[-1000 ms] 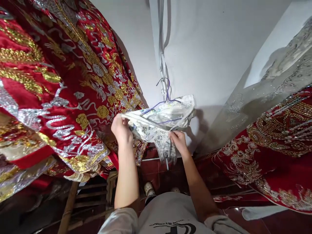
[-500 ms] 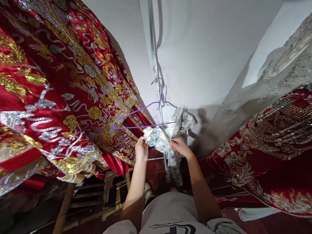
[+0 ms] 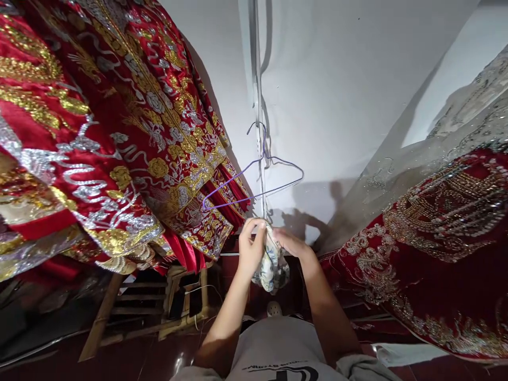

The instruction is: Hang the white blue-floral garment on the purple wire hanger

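Note:
A white garment with a blue-green floral print (image 3: pixel 270 267) hangs bunched below my hands, in front of my body. My left hand (image 3: pixel 252 244) pinches its upper edge between thumb and fingers. On the other side, my right hand (image 3: pixel 291 242) has its fingers at the same top edge, closed on the cloth. Just above and beyond the hands, a purple wire hanger (image 3: pixel 254 197) hangs bare by its hook from a white upright rail (image 3: pixel 259 95) on the wall.
Left of me hangs a red jacket with gold and silver embroidery (image 3: pixel 159 137). At right are a beaded dark red gown (image 3: pixel 436 254) and a sheer sequinned fabric (image 3: pixel 416 164). A bamboo chair (image 3: pixel 170 312) stands low at the left on the tiled floor.
The floral garment has come off the hanger's right arm. My hands have moved closer together, gathering it lower and nearer my body. The hanger has swung, tilting slightly.

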Demonstrator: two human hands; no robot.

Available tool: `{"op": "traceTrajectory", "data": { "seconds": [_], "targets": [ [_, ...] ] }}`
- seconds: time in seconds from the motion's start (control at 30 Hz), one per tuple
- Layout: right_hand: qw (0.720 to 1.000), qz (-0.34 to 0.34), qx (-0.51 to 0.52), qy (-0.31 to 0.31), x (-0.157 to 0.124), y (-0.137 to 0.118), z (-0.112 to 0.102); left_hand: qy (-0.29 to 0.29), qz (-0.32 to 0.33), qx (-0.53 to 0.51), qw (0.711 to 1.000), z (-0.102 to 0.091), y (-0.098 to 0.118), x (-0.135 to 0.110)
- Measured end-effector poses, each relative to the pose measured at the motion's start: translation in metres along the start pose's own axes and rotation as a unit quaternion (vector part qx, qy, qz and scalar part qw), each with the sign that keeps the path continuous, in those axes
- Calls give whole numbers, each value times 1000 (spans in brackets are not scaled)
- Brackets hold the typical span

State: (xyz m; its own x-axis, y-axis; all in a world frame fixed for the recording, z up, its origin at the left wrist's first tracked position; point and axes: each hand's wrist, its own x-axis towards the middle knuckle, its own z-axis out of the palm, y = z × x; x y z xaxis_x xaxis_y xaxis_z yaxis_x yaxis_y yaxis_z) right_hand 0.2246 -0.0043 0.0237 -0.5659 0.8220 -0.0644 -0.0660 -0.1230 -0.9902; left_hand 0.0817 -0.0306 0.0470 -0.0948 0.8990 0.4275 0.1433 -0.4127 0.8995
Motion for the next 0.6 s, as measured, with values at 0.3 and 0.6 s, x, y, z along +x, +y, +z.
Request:
{"op": "traceTrajectory", "data": {
  "seconds": [0.3,0.6],
  "targets": [
    [925,-199,-226,231,25,-76,-13,-372,-120,32,920,-65,-41,6],
    [838,-44,-393,376,48,-61,-46,-390,-113,361,839,-143,-50,51]
  ]
}}
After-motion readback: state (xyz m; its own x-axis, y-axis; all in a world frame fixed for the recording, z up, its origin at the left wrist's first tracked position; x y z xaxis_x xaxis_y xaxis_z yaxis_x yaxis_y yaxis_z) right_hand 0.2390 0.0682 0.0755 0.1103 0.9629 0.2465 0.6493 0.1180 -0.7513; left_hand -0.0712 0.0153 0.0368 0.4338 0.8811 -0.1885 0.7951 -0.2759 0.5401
